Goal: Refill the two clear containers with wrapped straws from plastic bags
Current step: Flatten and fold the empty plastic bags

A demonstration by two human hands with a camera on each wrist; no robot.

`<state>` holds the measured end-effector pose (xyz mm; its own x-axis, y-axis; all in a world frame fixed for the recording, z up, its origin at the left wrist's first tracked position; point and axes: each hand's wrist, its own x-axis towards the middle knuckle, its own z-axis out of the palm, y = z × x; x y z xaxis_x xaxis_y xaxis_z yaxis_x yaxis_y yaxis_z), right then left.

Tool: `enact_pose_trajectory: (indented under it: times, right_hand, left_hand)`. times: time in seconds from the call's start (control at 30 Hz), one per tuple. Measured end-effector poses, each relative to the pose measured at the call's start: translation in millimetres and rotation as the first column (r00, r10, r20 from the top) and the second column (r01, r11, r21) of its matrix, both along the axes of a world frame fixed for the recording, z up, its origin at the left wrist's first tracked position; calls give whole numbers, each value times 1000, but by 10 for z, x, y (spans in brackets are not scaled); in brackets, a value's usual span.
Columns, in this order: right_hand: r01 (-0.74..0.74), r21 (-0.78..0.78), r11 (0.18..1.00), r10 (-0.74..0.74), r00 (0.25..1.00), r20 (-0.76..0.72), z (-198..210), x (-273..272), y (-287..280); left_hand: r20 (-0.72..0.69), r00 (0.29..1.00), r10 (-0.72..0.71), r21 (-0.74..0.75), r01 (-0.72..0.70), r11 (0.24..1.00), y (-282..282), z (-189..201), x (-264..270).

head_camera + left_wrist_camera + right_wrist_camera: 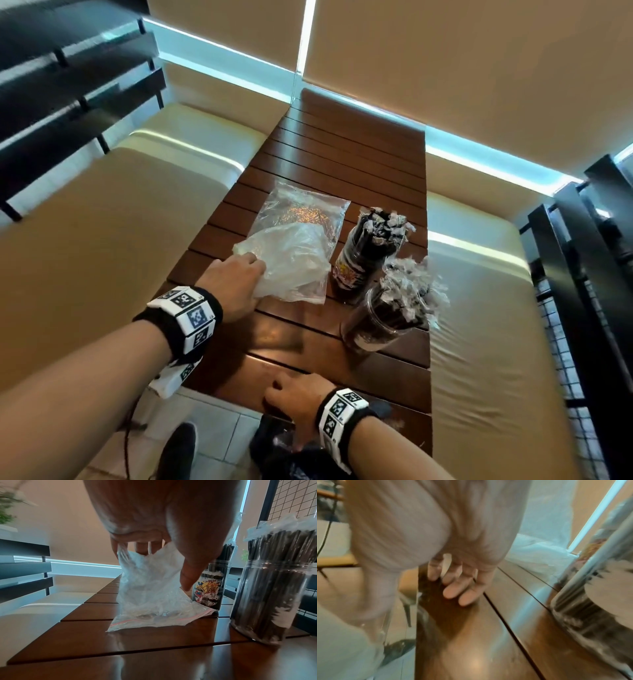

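1. The right wrist view was badly blurred; in it the nearer container [599, 588] was cut off at the frame edge and its contents could not be made out. A dark object [274, 452] below the surface edge, by the right hand, was too indistinct to identify.

2. Two clear containers stood upright on the surface's right side, both packed with dark wrapped straws whose white paper ends stuck out at the top: the farther container [368, 253], bearing a colourful label, and the nearer container [387, 318], just beside it.

3. Two plastic bags lay left of the containers: a flat clear zip bag [301, 219] with a red seal line on the slats, and a crumpled milky bag [291, 263] resting on top of it. Whether either held straws could not be told.

4. The left hand [236, 287] was grasping the crumpled bag, fingers [142, 547] and thumb pinching its near edge and lifting it off the zip bag.

5. The right hand [298, 401] held nothing, its grip released, fingers [453, 591] spread and touching the surface near its front edge.

6. The surface [342, 164] was a long, glossy, dark-brown slatted wooden table, flanked by two beige cushioned benches [120, 212], beneath beige blinds edged with bluish daylight; pale floor tiles showed below.
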<state>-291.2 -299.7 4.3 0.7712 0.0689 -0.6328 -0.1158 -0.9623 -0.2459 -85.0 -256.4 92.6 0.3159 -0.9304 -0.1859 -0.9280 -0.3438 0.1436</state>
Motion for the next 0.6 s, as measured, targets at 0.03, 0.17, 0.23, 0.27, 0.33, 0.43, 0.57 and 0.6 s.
enact_pose_trajectory:
  times: [0.03, 0.17, 0.23, 0.27, 0.33, 0.43, 0.57, 0.6]
  right_hand:
    - [8, -3, 1000, -8, 1000, 6, -1, -5, 10]
    - [68, -2, 998, -68, 997, -46, 46, -32, -17]
    - [134, -23, 991, -135, 988, -79, 99, -40, -40]
    - [183, -11, 983, -183, 980, -77, 106, -50, -66]
    - [341, 12, 940, -341, 940, -4, 163, -26, -171]
    - [603, 72, 794, -592, 742, 314, 396, 156, -367]
    - [673, 384, 632, -745, 390, 541, 1056, 539, -455]
    - [649, 460, 606, -761, 307, 571, 1241, 609, -451]
  left_hand:
    - [0, 1000, -1, 1, 1, 1000, -6, 13, -1]
    - [-13, 1000, -2, 2, 2, 1000, -3, 33, 8]
    - [-12, 1000, -4, 7, 4, 1000, 7, 42, 8]
    - [-13, 1000, -6, 6, 6, 1000, 13, 50, 5]
    - [-4, 1000, -11, 2, 11, 1000, 32, 47, 2]
    - [18, 1000, -11, -22, 12, 1000, 59, -18, -6]
    - [6, 997, 71, -3, -71, 998, 31, -171, 57]
    - [11, 995, 100, 22, -101, 995, 22, -191, 86]
